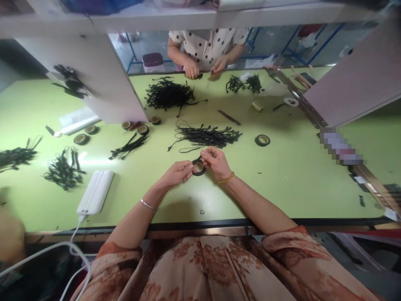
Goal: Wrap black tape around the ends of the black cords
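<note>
Near the front middle of the green table, my left hand (179, 172) is closed, its fingertips pinching a short black strip beside a roll of black tape (199, 169). On the right side of the roll, my right hand (216, 162) is closed too, thumb and forefinger pinched on the upper end of that black strip. The roll hangs or rests between both hands; which one bears it is unclear. Just beyond my hands lies a spread bundle of black cables (208, 135).
Another black tape roll (262, 140) lies right of the bundle. A white power bank (95, 192) with a cable is at the left. Across the table (282, 184), a person in a dotted shirt works beside a black cable pile (169, 94). Upright panels (103, 79) stand left and right.
</note>
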Tool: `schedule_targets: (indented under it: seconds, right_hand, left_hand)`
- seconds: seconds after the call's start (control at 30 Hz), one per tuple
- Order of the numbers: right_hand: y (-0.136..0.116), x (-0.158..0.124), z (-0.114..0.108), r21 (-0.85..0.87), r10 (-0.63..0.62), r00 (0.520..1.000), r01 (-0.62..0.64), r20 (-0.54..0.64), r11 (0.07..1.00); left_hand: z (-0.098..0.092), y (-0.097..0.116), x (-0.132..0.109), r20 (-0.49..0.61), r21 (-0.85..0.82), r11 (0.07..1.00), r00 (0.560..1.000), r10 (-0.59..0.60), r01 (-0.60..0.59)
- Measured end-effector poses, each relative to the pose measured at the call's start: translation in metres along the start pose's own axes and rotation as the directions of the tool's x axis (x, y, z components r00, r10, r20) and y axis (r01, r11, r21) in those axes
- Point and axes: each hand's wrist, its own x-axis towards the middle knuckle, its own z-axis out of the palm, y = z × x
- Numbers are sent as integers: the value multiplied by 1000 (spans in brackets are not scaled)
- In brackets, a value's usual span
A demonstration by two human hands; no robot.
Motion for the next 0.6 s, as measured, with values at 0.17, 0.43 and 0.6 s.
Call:
schedule_targets:
  seconds: [0.17,0.43,0.6]
  right_hand:
    - [-6,5,-11,-52,96,985,-90,142,995]
    - [-5,0,-12,-503,-262,960,277,103,819]
    - [0,3,-11,-375,-153,987,160,49,913]
  left_hand:
    - [2,1,-1,-52,46,999,999,10,-7]
    - [0,7,-2,-51,122,993,999,4,2]
    - [-9,5,-2,-65,144,989,998,-8,17]
